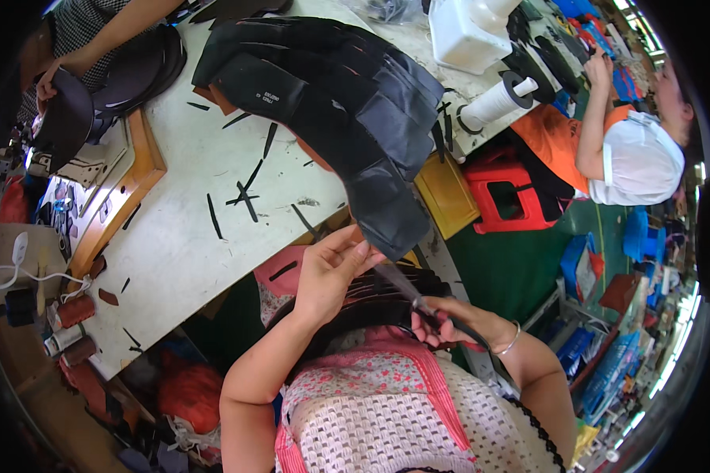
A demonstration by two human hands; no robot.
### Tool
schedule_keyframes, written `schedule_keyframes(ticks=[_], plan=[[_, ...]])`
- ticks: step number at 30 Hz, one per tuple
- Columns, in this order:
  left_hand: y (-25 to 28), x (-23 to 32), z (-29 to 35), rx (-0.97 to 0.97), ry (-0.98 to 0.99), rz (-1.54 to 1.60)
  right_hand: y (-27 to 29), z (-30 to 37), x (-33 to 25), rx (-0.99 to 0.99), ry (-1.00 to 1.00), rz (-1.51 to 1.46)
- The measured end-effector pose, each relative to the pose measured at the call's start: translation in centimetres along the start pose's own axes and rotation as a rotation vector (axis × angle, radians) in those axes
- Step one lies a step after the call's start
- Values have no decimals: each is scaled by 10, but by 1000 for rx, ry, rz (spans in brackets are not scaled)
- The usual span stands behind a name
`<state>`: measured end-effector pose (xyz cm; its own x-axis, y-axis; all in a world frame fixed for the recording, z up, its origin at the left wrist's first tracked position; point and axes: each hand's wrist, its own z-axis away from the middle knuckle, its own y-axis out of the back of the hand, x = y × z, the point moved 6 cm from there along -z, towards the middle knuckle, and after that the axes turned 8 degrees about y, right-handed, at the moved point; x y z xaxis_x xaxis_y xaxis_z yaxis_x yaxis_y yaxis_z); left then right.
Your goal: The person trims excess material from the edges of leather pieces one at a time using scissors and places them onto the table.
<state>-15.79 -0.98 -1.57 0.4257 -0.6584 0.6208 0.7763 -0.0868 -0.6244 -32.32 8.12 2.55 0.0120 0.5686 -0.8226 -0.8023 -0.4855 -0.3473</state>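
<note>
A long, overlapping row of black leather pieces spreads over the table and hangs past its near edge. At its nearest tip, my left hand pinches the edge of a black leather piece between thumb and fingers. My right hand is closed round the handles of a pair of scissors. Their blades, somewhat blurred, point up and left, close to my left fingertips. Below the blades, another stack of dark pieces lies against my lap, partly hidden by my hands.
Black offcut strips are scattered on the white table. A white thread cone and a white container stand at the far right. A red stool and a yellow box sit beside the table. Co-workers occupy both sides.
</note>
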Motion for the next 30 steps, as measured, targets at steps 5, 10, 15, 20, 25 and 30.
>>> schedule_keyframes(ticks=[5,10,15,20,25,30], plan=[[0,-2,2,7,-2,-48,1,14,24,-128,-114,-418],[1,-2,1,-19,-19,-115,3,8,28,-132,-154,-574],[3,-9,3,-65,46,-38,1,-3,17,-133,-155,-588],[5,-8,5,-60,44,-34,2,1,23,-258,-226,-640],[5,-15,2,-120,91,-40,-7,-15,8,-101,-200,-608],[-1,-5,6,-79,91,-79,1,-16,19,-223,-156,-561]])
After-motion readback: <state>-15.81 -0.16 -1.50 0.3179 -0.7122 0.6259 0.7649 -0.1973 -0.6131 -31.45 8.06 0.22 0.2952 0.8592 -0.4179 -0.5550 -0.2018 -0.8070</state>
